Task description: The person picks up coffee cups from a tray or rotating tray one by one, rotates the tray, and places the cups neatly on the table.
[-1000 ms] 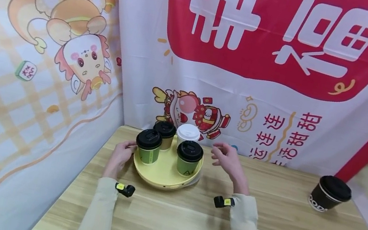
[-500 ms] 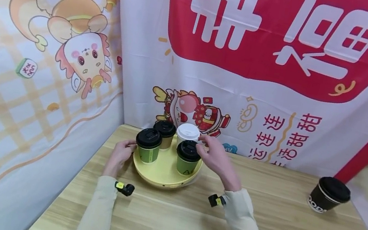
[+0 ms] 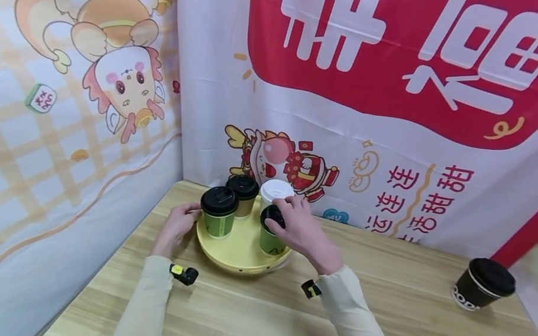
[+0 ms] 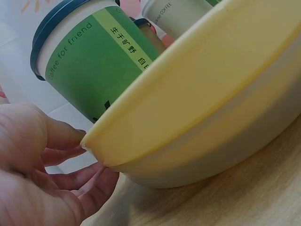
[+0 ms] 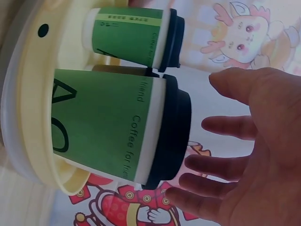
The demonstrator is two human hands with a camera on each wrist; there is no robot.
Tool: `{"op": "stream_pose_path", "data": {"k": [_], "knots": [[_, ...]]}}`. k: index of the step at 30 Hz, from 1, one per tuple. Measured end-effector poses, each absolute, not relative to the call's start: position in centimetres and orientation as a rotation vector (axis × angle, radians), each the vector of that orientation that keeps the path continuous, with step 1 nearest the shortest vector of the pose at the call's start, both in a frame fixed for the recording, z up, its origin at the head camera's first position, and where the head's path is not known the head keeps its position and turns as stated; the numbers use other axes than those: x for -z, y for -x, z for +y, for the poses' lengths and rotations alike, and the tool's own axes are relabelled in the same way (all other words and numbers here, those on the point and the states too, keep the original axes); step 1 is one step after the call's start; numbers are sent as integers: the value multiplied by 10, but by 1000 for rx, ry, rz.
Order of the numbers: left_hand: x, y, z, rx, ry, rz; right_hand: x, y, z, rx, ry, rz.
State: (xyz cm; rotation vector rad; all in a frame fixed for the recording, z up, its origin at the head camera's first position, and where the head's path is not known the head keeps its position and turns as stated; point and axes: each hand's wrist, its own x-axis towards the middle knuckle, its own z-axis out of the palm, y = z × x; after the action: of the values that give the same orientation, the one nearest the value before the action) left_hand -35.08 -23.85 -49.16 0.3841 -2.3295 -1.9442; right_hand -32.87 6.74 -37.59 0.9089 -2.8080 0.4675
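Observation:
A round yellow tray (image 3: 239, 259) carries several lidded paper coffee cups. My left hand (image 3: 177, 227) is at its left edge; in the left wrist view the thumb (image 4: 66, 135) and curled fingers pinch the rim. Two cups are green with black lids: a left one (image 3: 218, 225) and a right one (image 3: 270, 243). Behind them stand a brown cup (image 3: 243, 207) with a black lid and a cup with a white lid (image 3: 276, 189). My right hand (image 3: 304, 228) hovers at the right green cup, fingers spread around its lid (image 5: 173, 134) and apart from it in the right wrist view.
A black cup (image 3: 481, 283) with a black lid stands alone on the right of the wooden table (image 3: 245, 332). Printed cloth walls (image 3: 212, 62) close off the back and left side. A pale base (image 5: 14, 136) shows beneath the tray.
My right hand has moved left from beside the tray to over the right green cup's lid. My left hand has stayed at the tray's rim, and the cups stand where they were.

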Motion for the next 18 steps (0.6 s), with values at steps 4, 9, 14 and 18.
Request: {"op": "stream_pose_path", "data": {"k": [4, 9, 14, 18], "knots": [[492, 351, -239, 1949, -388, -2324, 380, 329, 64, -403, -910, -2811], [492, 351, -239, 1955, -400, -2324, 383, 329, 60, -309, -921, -2791], [492, 352, -238, 1950, -400, -2321, 384, 329, 58, -206, -896, -2818], [493, 353, -239, 1944, -398, -2320, 385, 329, 57, -179, -881, -2831]]}}
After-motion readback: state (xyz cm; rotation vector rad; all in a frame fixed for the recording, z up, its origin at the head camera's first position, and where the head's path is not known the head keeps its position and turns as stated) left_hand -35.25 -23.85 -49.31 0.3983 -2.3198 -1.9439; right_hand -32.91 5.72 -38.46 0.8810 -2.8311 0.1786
